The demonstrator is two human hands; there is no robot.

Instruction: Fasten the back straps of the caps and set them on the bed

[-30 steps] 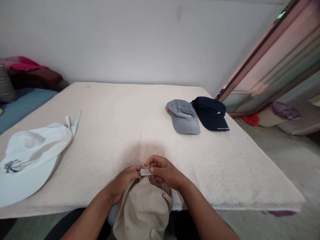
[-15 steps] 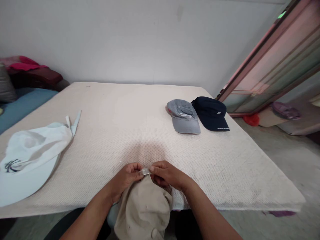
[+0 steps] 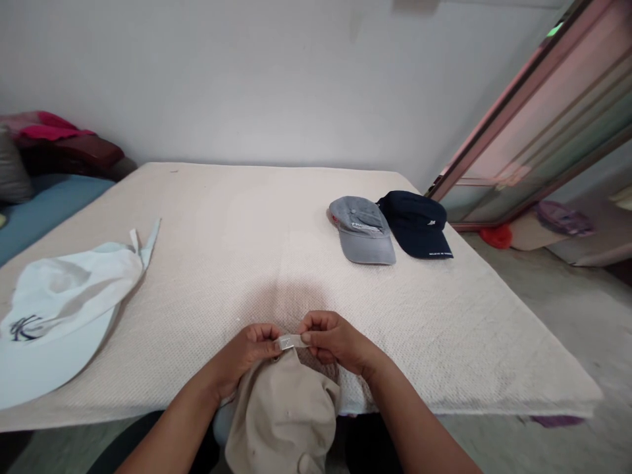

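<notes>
A beige cap (image 3: 284,415) hangs over the near edge of the table, crown toward me. My left hand (image 3: 245,359) and my right hand (image 3: 332,342) both pinch the small grey strap buckle (image 3: 289,342) at the cap's back, fingers curled tight on either side of it. A grey cap (image 3: 363,229) and a dark navy cap (image 3: 417,224) lie side by side at the right of the table, well beyond my hands. A white cap (image 3: 56,309) with loose ties rests at the left edge.
The table carries a cream textured cloth (image 3: 237,250). A blue cushion with red and dark fabric (image 3: 59,141) lies far left. A glass door frame (image 3: 533,112) leans at the right, with clutter on the grey floor (image 3: 567,316).
My hands have shifted slightly on the strap; the buckle now shows a longer piece between my fingers. The caps on the table have not moved.
</notes>
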